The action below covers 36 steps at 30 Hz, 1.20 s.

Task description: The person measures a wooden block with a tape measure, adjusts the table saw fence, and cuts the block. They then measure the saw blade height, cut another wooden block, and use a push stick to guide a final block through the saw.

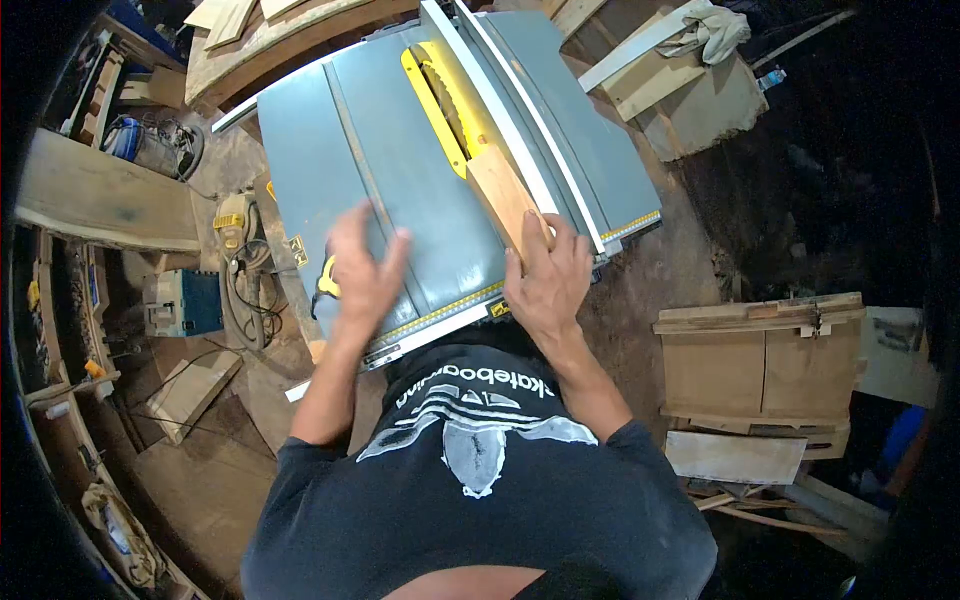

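My right hand [550, 270] is closed on the near end of a wooden block [502, 195]. The block lies lengthwise on the grey table saw top [300, 130], alongside the white rip fence [510, 130]. Its far end meets the yellow throat plate [436, 110], where a toothed saw blade [447, 95] shows in the slot. Slightly smeared by motion, my left hand [365, 265] is over the left front of the saw top, thumb and fingers apart, holding nothing visible. Beside its wrist is a yellow and black object [327, 280], partly hidden, perhaps a tape measure.
A yellow corded power tool [235, 225] and a blue-green case [183, 303] are on the left. Boards and a cloth [715, 35] lie at the far right. Wooden panels [760, 365] stand right of me. A yellow measuring scale [440, 312] runs along the saw's front edge.
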Each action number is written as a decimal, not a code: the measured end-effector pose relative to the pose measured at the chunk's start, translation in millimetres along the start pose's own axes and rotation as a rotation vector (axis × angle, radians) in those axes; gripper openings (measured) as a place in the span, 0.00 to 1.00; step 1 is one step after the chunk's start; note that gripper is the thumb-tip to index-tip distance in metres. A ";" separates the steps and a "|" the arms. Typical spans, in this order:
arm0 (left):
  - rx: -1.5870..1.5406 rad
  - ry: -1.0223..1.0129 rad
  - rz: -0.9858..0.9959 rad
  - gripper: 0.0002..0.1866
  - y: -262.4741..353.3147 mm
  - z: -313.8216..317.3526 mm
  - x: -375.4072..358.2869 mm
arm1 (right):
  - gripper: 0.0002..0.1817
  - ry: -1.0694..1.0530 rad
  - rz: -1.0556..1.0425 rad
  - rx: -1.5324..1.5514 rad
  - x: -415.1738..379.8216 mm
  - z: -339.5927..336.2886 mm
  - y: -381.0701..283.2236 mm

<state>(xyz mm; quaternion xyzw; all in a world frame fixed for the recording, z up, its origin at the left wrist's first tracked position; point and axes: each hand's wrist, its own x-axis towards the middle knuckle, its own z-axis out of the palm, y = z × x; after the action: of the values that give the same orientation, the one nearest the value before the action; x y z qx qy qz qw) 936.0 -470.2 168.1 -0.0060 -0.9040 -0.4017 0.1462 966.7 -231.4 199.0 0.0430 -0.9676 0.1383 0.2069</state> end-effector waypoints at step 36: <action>-0.272 -0.129 -0.072 0.49 66.4 152.4 -43.8 | 0.47 -0.475 -0.646 0.312 18.7 -2.7 141.4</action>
<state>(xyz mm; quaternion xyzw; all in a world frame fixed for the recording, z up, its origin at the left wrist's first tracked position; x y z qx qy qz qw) 946.9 -309.6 107.7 -0.0191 -0.8483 -0.5244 0.0714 930.8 -95.6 173.7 0.4055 -0.8925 0.1974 0.0018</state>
